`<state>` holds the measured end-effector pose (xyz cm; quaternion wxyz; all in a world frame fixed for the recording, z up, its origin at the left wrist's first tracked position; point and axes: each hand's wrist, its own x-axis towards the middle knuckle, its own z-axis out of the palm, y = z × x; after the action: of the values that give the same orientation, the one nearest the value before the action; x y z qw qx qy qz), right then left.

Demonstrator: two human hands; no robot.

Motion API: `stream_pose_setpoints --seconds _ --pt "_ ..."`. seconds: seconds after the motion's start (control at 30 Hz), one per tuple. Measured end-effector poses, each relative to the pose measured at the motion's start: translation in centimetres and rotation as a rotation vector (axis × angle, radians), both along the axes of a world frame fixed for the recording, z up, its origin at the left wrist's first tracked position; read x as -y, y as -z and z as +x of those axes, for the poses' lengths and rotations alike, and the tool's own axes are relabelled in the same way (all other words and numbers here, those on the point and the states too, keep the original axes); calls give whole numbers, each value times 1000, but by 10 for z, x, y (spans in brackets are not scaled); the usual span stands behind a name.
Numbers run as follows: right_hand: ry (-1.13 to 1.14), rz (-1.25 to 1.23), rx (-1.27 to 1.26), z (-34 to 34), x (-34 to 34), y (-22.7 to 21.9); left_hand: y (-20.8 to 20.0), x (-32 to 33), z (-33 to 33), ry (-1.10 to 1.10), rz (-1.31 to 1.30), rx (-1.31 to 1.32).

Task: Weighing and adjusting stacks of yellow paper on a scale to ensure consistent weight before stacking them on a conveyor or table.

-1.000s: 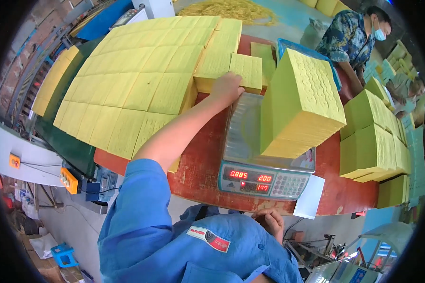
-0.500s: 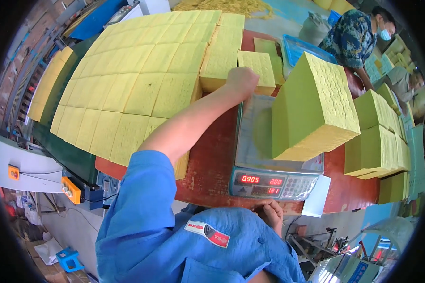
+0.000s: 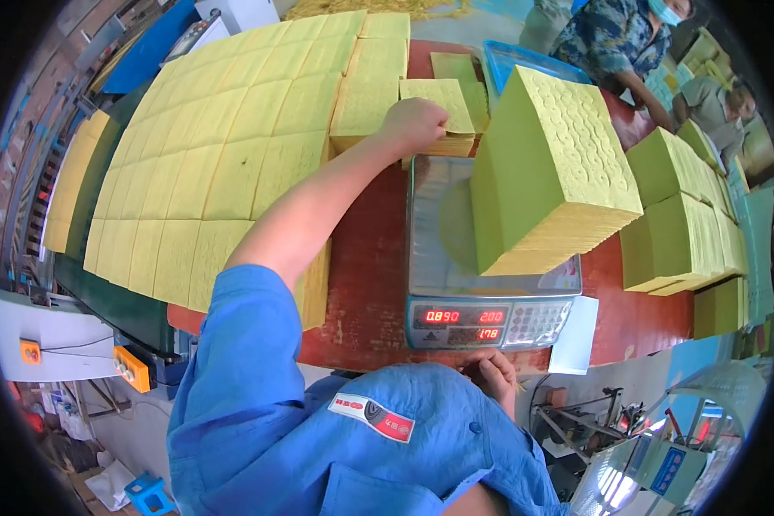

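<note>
A tall block of yellow joss paper [image 3: 525,172], with curved cut marks on its top face, stands on the pan of a digital scale [image 3: 439,219]. Beyond the scale's far left corner lies a low stack of yellow joss paper [image 3: 445,96]. My left hand [image 3: 414,127] is closed at this stack's near edge, pinching its top sheets, which look slightly raised; the fingertips are partly hidden. At the table's front edge, just below the scale's lit red display, my right hand [image 3: 494,375] has its fingers curled. Whether it holds anything cannot be made out.
Rows of yellow paper blocks [image 3: 224,146] cover the left of the red table [image 3: 365,258]. More blocks [image 3: 675,245] are piled at the right. A blue tray [image 3: 499,64] lies at the back, near a masked co-worker [image 3: 615,43]. A white sheet [image 3: 574,335] sits beside the scale.
The view has shifted, so the table and scale appear further left and slightly higher. The scale's red digits differ. My left hand stays at the low stack, whose top sheets now look lifted.
</note>
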<state>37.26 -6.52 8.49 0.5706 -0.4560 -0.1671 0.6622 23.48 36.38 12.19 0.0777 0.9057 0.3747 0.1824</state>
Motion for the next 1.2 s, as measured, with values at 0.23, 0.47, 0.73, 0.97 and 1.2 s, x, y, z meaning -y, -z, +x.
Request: stream_pose_setpoints --seconds 0.23,0.47,0.73,0.97,1.2 --pt "-4 -15 26 -3 8 -3 12 8 5 0 132 -36" --pt "-168 25 279 8 3 -8 27 -6 0 -34 291 -186" --pt "-93 67 46 9 26 -1 1 -14 -26 -75 235 155" --pt "-145 120 29 19 32 8 -64 130 -70 -207 -75 402" --pt "-224 50 -133 13 -31 -8 -16 319 -71 48 196 281"
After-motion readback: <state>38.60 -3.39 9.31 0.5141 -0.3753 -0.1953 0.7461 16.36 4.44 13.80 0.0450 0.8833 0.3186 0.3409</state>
